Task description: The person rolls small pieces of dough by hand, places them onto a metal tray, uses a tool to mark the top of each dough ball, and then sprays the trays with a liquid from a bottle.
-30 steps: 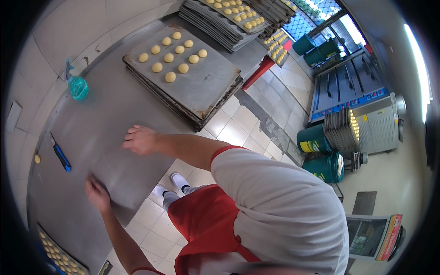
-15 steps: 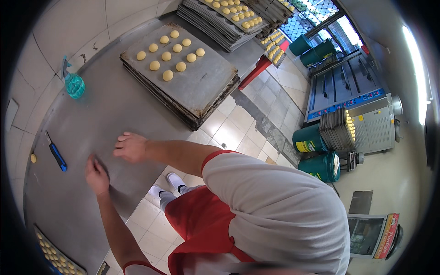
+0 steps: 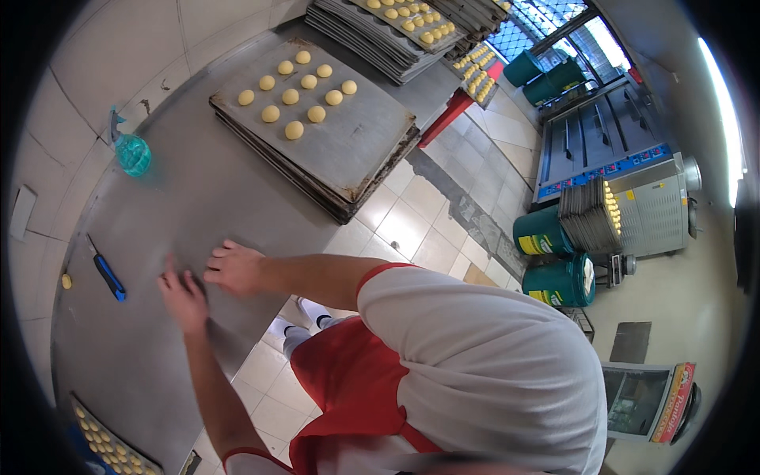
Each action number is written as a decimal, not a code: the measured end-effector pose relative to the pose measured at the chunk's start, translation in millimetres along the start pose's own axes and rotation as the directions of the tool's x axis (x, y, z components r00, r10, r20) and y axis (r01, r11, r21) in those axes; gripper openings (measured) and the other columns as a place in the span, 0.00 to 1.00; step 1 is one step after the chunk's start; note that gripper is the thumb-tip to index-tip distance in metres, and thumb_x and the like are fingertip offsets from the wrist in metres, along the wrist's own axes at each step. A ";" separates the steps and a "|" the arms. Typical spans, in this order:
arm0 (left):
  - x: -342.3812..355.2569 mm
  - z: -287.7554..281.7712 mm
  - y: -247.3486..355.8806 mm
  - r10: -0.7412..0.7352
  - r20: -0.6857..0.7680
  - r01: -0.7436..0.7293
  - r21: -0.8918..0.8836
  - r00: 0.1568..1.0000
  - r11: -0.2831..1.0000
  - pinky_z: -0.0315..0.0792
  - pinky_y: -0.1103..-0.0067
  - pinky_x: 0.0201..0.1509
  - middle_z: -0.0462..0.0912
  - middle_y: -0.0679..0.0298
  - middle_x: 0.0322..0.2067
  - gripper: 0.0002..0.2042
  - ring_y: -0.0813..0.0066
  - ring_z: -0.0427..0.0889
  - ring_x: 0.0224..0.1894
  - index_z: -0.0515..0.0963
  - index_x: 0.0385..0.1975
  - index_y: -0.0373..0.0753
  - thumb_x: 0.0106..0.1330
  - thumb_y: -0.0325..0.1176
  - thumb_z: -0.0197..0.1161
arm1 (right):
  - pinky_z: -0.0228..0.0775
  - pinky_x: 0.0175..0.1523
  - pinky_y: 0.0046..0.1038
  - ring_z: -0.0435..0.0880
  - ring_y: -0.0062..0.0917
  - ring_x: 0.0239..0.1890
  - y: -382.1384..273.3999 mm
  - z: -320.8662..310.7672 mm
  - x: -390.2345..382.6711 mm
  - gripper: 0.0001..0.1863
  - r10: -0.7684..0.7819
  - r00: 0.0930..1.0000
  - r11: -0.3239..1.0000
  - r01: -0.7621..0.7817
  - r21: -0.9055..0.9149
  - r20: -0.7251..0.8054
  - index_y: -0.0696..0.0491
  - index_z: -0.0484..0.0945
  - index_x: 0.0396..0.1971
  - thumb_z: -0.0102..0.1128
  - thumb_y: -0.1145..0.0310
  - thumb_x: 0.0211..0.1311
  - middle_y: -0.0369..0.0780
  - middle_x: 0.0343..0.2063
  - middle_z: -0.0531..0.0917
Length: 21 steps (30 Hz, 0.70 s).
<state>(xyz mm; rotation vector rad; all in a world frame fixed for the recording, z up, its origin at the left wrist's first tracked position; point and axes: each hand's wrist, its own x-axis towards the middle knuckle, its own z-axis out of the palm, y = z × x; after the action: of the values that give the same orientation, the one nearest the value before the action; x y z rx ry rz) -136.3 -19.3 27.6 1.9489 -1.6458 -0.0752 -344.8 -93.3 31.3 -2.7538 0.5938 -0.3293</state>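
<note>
On the steel worktable [image 3: 245, 210] my two hands work side by side, backs up. My left hand [image 3: 184, 302] is low over the surface, its fingers apart and slightly blurred; nothing shows in them. Just beside it, my right hand [image 3: 236, 269] is cupped down with bent fingers, and whatever lies under its palm is hidden. Left of the hands rest a blue-handled knife [image 3: 109, 277] and a small piece of yellow dough [image 3: 66, 281]. Beyond them, round yellow dough balls [image 3: 290, 96] sit in rows on the top sheet of a stack of baking trays [image 3: 356, 134].
A teal spray bottle [image 3: 131, 153] stands by the tiled wall. Another tray of dough balls [image 3: 107, 443] lies near the lower left edge. More stacked trays [image 3: 364, 39] are at the far end. Across the tiled floor are a deck oven [image 3: 602, 142] and green buckets [image 3: 558, 281].
My left hand has shifted slightly right and its fingers have spread. My right hand is a little lower in the picture. The whole view has tilted slightly.
</note>
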 end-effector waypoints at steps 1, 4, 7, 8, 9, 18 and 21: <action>10.1 -6.5 -11.5 -0.022 -0.022 0.021 -0.042 1.000 0.999 0.75 0.57 0.55 0.73 0.47 0.55 0.27 0.43 0.79 0.49 0.67 0.76 0.44 0.78 0.32 0.61 | 0.67 0.62 0.41 0.78 0.33 0.56 11.3 -5.9 4.2 0.14 -0.017 0.999 1.000 0.017 -0.005 0.030 0.44 0.81 0.50 0.63 0.60 0.67 0.37 0.47 0.82; -6.4 -13.5 -23.3 -0.149 -0.112 0.136 -0.114 0.983 0.984 0.76 0.58 0.55 0.71 0.45 0.57 0.28 0.44 0.79 0.50 0.67 0.77 0.45 0.78 0.32 0.62 | 0.68 0.61 0.40 0.78 0.32 0.56 41.8 3.0 -18.4 0.15 0.018 0.999 0.999 -0.016 0.047 -0.031 0.44 0.81 0.51 0.65 0.61 0.65 0.37 0.46 0.82; -67.0 -28.0 -40.4 -0.211 -0.056 0.214 0.046 0.976 0.976 0.75 0.59 0.57 0.69 0.43 0.60 0.28 0.45 0.78 0.53 0.66 0.77 0.45 0.78 0.31 0.62 | 0.69 0.61 0.39 0.79 0.33 0.56 47.0 10.6 -59.6 0.17 -0.011 0.992 1.000 0.012 0.006 -0.129 0.44 0.80 0.52 0.65 0.62 0.64 0.37 0.47 0.82; -77.9 -24.7 -34.1 -0.182 -0.048 0.185 0.078 0.982 0.980 0.75 0.59 0.57 0.69 0.43 0.60 0.28 0.45 0.78 0.54 0.66 0.77 0.46 0.79 0.31 0.61 | 0.69 0.61 0.39 0.79 0.33 0.55 34.7 9.1 -63.0 0.17 0.006 0.993 1.000 -0.004 0.014 -0.114 0.44 0.80 0.52 0.65 0.62 0.64 0.37 0.47 0.82; -88.4 -17.1 -22.3 -0.148 -0.035 0.151 0.101 0.988 0.983 0.75 0.59 0.58 0.69 0.43 0.61 0.28 0.44 0.78 0.55 0.66 0.78 0.46 0.79 0.31 0.61 | 0.69 0.61 0.39 0.79 0.33 0.55 16.8 7.6 -68.4 0.17 0.032 0.995 0.999 -0.030 0.017 -0.097 0.44 0.80 0.53 0.65 0.62 0.64 0.37 0.47 0.82; 9.7 -19.0 -37.5 -0.091 0.012 0.092 -0.081 0.996 0.993 0.76 0.59 0.59 0.73 0.44 0.58 0.25 0.43 0.79 0.57 0.67 0.76 0.43 0.81 0.31 0.57 | 0.69 0.66 0.45 0.79 0.37 0.59 30.9 -6.6 2.2 0.17 -0.024 0.999 0.999 0.024 0.038 0.021 0.46 0.80 0.53 0.64 0.59 0.66 0.40 0.50 0.83; -18.1 -22.5 -53.3 -0.123 -0.049 0.120 -0.061 0.991 0.991 0.78 0.59 0.56 0.75 0.47 0.57 0.24 0.45 0.81 0.56 0.68 0.74 0.42 0.80 0.30 0.58 | 0.70 0.63 0.46 0.80 0.38 0.57 48.5 4.5 -33.3 0.16 0.011 0.984 0.999 -0.004 0.044 -0.179 0.46 0.80 0.51 0.64 0.60 0.66 0.40 0.46 0.84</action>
<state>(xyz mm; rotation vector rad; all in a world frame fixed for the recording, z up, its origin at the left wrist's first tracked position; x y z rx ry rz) -84.4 9.8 16.1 1.9893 -1.4742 -0.1164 -390.7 -120.0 5.5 -2.6975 0.6329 -0.5861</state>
